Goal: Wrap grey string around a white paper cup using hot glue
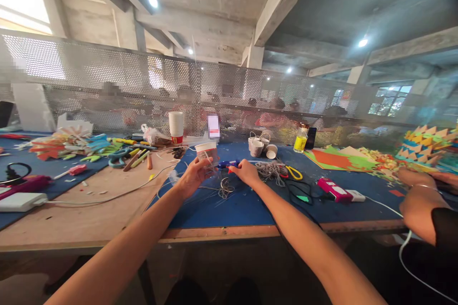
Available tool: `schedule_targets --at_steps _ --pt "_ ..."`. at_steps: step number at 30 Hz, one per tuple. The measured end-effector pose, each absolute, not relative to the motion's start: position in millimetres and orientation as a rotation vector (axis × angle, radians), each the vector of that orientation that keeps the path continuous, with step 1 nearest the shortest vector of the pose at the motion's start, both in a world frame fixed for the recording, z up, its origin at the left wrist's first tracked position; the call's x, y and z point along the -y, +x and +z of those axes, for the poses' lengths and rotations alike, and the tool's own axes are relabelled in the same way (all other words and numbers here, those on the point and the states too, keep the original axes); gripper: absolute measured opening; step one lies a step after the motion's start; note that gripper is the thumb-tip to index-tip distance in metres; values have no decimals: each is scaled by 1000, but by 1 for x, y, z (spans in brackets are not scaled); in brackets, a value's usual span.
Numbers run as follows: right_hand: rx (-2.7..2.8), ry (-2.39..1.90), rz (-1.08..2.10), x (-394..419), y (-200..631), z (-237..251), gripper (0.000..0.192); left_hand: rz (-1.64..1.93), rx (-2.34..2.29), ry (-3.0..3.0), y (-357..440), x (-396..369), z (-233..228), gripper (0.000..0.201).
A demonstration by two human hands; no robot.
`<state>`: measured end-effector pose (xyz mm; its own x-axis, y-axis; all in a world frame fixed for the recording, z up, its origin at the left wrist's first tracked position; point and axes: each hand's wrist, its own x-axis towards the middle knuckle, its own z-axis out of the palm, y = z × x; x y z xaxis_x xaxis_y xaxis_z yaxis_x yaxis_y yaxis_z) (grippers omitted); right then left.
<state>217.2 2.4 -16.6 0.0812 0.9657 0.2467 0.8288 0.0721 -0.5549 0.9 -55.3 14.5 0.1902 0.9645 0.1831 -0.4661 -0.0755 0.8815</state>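
My left hand (193,177) is closed around a paper cup (206,148), held upright above the blue mat, with string showing on its side. My right hand (247,171) grips a blue hot glue gun (228,164), its front end pointing left at the cup. Whether the nozzle touches the cup, I cannot tell. Below the two hands a small loose coil of grey string (225,188) lies on the mat. A larger tangle of string (271,170) and yellow-handled scissors (295,172) lie just right of my right hand.
White cups (255,147) and a yellow bottle (300,140) stand behind. A cup stack (176,126) and tools (138,157) are at left. A pink power strip (334,189) lies right, near another person's hand (417,178). A perforated metal screen (229,90) closes the back.
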Motion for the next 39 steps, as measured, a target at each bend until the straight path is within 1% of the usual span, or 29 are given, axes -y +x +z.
schedule_targets --at_steps 2,4,6,7,11,13,15,18,20,23,28,36,39 --pt "1819 -1819 237 0 215 -19 37 1324 -634 1049 2 55 15 40" --pt "1863 -1750 156 2 214 -17 27 1335 -640 1047 2 54 13 40" --pt "1886 -1553 89 7 210 -11 19 1354 -667 1035 2 51 12 39" --pt "1890 -1420 90 11 208 -6 18 1363 -694 1026 2 49 10 40" --pt "1965 -938 411 31 190 14 25 1395 -780 1038 3 46 5 47" --pt "2025 -851 387 41 179 18 29 1419 -789 1071 3 45 3 49" --pt "2039 -898 278 46 171 17 33 1433 -796 1114 4 46 2 50" --pt "1995 -949 213 45 165 12 22 1414 -803 1152 5 46 1 54" --pt "1963 -920 255 43 165 11 16 1399 -804 1159 5 47 2 57" --pt "1915 -866 351 42 167 11 17 1386 -799 1155 5 48 5 56" --pt "1781 -790 599 44 172 13 16 1372 -788 1165 8 52 9 55" --pt "1670 -811 756 41 180 17 28 1312 -831 1245 10 55 10 59" --pt "1636 -785 763 40 182 18 30 1298 -827 1243 9 56 11 60"
